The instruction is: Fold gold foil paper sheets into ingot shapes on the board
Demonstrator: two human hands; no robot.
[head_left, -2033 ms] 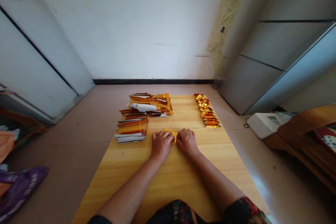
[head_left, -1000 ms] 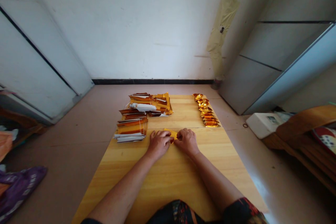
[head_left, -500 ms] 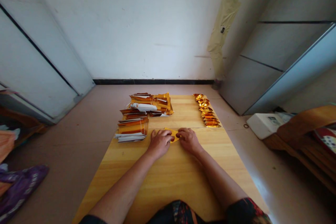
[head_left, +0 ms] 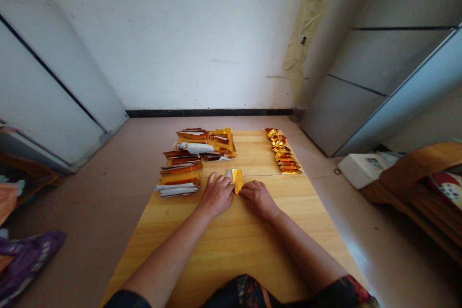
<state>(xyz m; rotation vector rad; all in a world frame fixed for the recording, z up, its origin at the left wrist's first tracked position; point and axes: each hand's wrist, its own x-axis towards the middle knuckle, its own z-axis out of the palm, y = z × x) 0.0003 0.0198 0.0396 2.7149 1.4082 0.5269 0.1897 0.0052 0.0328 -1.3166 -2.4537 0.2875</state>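
Note:
A small sheet of gold foil paper (head_left: 237, 180), partly folded and with a pale strip along its left side, sits between my two hands on the wooden table. My left hand (head_left: 217, 193) grips its lower left edge, fingers bent. On the other side my right hand (head_left: 258, 196) pinches the lower right corner with fingertips and thumb. To the left lie bundles of gold foil paper (head_left: 182, 173), with brown and white edges showing. At the far right of the table, several folded shiny gold foil pieces (head_left: 285, 156) stand in a row.
The wooden table (head_left: 231, 250) reaches from my lap toward a white wall (head_left: 202, 33). On the right are a grey cabinet (head_left: 346, 91), a white box (head_left: 361, 171) and a wooden seat (head_left: 415, 168). A purple bag (head_left: 32, 260) lies on the floor at left.
The foil paper now stands out taller above my fingers, with its pale strip showing. Both hands have shifted slightly down it. The view has moved a little.

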